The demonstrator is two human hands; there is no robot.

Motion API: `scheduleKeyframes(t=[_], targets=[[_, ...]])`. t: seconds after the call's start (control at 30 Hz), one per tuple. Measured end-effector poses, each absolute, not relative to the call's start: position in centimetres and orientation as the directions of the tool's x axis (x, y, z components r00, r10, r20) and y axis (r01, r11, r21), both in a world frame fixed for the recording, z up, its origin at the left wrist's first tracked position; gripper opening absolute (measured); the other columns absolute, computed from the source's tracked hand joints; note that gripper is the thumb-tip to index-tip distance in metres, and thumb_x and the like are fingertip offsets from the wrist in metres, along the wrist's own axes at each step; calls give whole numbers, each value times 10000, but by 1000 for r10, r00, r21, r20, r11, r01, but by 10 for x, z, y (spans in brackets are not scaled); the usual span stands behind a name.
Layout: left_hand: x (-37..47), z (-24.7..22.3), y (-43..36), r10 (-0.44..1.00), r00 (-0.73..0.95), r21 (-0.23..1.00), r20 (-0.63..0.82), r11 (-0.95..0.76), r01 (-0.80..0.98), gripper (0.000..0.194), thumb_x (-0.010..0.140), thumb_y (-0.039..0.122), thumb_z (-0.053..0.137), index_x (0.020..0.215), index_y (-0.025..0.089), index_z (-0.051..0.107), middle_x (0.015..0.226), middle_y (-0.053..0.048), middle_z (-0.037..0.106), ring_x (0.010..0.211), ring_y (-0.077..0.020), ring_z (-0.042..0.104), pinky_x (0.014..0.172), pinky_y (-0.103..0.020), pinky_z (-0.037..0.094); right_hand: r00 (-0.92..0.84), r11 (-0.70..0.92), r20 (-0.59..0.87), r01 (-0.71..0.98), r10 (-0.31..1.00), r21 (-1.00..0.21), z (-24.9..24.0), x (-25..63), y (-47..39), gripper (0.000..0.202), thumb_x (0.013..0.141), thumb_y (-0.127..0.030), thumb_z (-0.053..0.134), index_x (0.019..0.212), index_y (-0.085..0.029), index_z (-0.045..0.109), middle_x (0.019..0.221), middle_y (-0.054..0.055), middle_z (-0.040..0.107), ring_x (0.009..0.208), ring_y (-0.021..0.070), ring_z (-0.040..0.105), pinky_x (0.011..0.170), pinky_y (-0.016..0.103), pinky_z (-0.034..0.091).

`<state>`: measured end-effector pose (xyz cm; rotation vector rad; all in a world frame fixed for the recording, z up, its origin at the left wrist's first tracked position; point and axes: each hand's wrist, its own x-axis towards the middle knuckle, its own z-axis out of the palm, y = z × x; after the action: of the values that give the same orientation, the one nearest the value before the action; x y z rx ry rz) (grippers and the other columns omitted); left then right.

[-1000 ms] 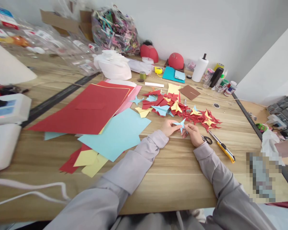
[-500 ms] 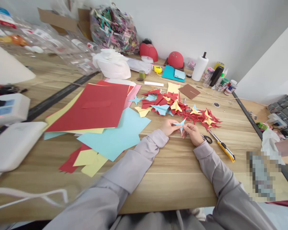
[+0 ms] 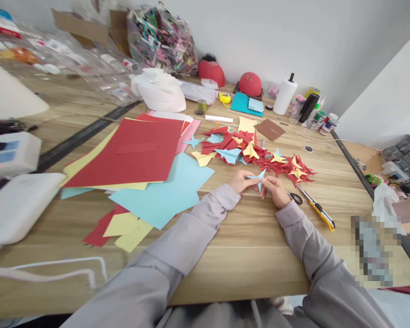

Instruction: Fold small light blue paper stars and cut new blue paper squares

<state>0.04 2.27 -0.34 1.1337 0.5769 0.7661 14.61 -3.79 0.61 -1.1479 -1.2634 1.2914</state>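
Observation:
Between my two hands is a light blue folded paper star (image 3: 260,177) with pointed arms, held just above the wooden table. My left hand (image 3: 239,182) pinches it from the left side. With bent fingers, my right hand (image 3: 275,190) grips its right side and hides part of it. Just beyond lies a long heap of folded red paper pieces (image 3: 280,166), with yellow and blue ones among them. A blue paper star (image 3: 193,141) rests at the heap's left end. Black-handled scissors (image 3: 296,198) lie partly hidden beside my right hand.
A yellow utility knife (image 3: 321,214) lies to the right. Large red paper sheets (image 3: 146,155) and blue sheets (image 3: 164,200) are stacked on the left. Along the back stand a white bottle (image 3: 284,96), a yellow tape measure (image 3: 224,98) and a bag of colourful scraps (image 3: 162,41).
The blue star has tilted and shifted very slightly to the right in my fingers. Both hands keep their hold, and the things on the table stay as they were.

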Motion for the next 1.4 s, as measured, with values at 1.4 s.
scheduleKeyframes(t=[1.4], targets=[[5, -12, 18, 928, 166, 927, 333, -290, -239, 166, 759, 300, 587, 808, 145, 621, 750, -30, 606, 597, -114, 573, 574, -250, 476, 249, 49, 56, 34, 967, -998, -7, 141, -30, 375, 730, -536, 608, 642, -181, 521, 501, -9, 611, 368, 91, 499, 355, 204, 395]])
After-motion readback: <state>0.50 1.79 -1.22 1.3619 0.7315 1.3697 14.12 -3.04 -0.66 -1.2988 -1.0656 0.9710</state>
